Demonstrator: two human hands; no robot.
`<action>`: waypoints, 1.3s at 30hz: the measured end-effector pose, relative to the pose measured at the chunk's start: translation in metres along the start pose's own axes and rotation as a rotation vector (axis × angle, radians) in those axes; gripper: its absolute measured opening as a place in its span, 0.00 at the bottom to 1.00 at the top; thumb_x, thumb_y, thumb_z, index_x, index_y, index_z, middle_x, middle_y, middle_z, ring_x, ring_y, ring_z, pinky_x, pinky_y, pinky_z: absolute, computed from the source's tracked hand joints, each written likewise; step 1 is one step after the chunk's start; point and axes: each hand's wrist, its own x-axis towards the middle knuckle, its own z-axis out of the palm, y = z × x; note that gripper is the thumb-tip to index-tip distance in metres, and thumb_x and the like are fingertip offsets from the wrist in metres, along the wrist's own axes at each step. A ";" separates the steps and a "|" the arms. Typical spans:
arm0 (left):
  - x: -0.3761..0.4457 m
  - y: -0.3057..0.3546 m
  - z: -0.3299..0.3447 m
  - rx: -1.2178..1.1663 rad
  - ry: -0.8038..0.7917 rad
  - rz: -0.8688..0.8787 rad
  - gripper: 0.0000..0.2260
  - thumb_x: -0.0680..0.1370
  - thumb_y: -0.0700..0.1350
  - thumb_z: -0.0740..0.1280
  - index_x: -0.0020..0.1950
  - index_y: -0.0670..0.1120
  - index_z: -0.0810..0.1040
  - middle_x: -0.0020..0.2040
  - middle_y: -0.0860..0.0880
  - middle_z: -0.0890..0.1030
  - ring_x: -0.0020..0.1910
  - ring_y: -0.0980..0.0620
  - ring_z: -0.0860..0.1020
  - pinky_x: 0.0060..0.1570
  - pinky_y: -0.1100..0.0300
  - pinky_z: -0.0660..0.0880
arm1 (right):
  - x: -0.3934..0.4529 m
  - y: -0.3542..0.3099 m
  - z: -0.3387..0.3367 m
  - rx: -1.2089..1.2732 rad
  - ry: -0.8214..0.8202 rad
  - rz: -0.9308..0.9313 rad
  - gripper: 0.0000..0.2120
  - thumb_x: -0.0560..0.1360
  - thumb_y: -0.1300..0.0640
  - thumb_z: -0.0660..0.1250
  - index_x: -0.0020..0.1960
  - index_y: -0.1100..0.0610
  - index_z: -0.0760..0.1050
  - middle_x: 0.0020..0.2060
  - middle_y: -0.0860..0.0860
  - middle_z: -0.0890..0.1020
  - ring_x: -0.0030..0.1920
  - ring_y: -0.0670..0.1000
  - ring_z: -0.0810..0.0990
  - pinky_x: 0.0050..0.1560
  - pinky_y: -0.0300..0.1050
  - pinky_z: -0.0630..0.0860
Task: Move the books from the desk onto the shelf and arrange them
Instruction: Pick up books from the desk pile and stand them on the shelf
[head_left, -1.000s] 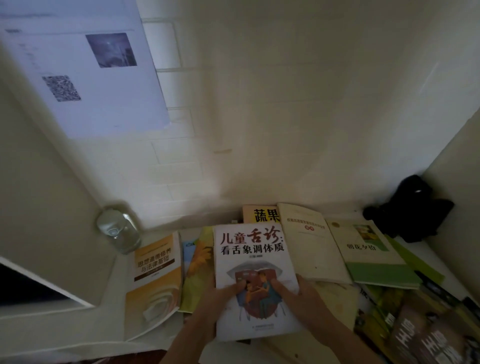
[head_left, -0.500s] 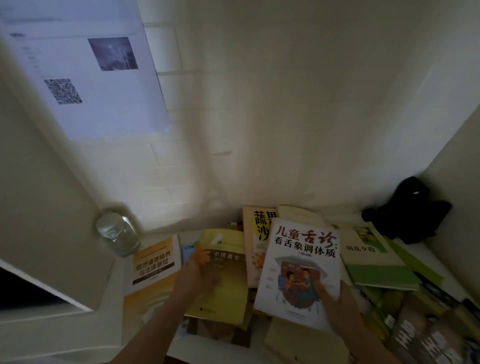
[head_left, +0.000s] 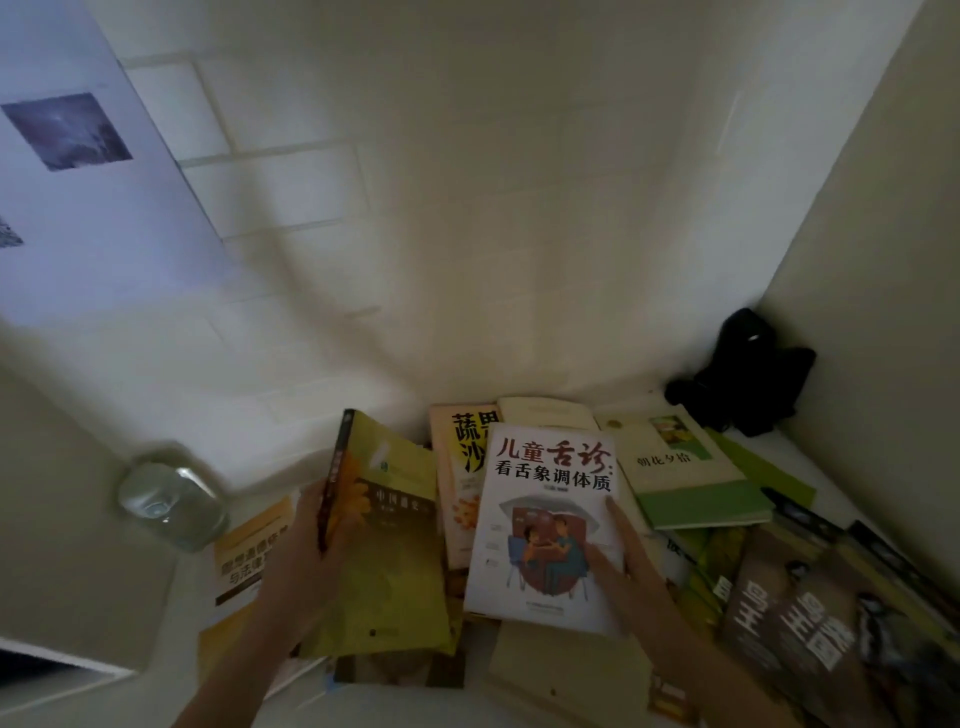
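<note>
The white book (head_left: 545, 525) at 6 o'clock reads 儿童舌诊 看舌象调体质; at 4 o'clock, the green-banded book (head_left: 691, 467) reads 朝花夕拾.

Dim, yellowish light; soft motion blur, wide-angle edge distortion

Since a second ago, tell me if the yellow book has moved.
Yes. The left hand has tilted the yellow book up off the pile, spine raised toward the wall.
</note>
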 end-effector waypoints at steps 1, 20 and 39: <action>-0.001 0.011 -0.006 0.001 0.049 0.034 0.16 0.80 0.47 0.64 0.67 0.48 0.69 0.42 0.57 0.76 0.38 0.61 0.74 0.33 0.65 0.68 | 0.000 0.000 -0.001 -0.005 -0.025 0.021 0.25 0.82 0.61 0.59 0.76 0.47 0.57 0.69 0.42 0.65 0.58 0.39 0.73 0.43 0.30 0.78; 0.022 0.022 0.157 0.038 -0.129 -0.067 0.24 0.76 0.63 0.64 0.65 0.48 0.78 0.58 0.45 0.76 0.58 0.42 0.72 0.60 0.48 0.71 | -0.006 -0.009 -0.013 -0.005 -0.075 0.089 0.44 0.68 0.42 0.71 0.78 0.43 0.52 0.69 0.44 0.69 0.65 0.51 0.74 0.59 0.53 0.79; -0.015 -0.182 -0.015 0.281 -0.104 -0.804 0.47 0.64 0.72 0.69 0.74 0.46 0.63 0.68 0.42 0.71 0.65 0.41 0.72 0.66 0.48 0.70 | 0.007 -0.013 0.000 0.137 0.076 0.255 0.31 0.79 0.58 0.64 0.77 0.42 0.58 0.73 0.53 0.68 0.60 0.62 0.72 0.57 0.64 0.72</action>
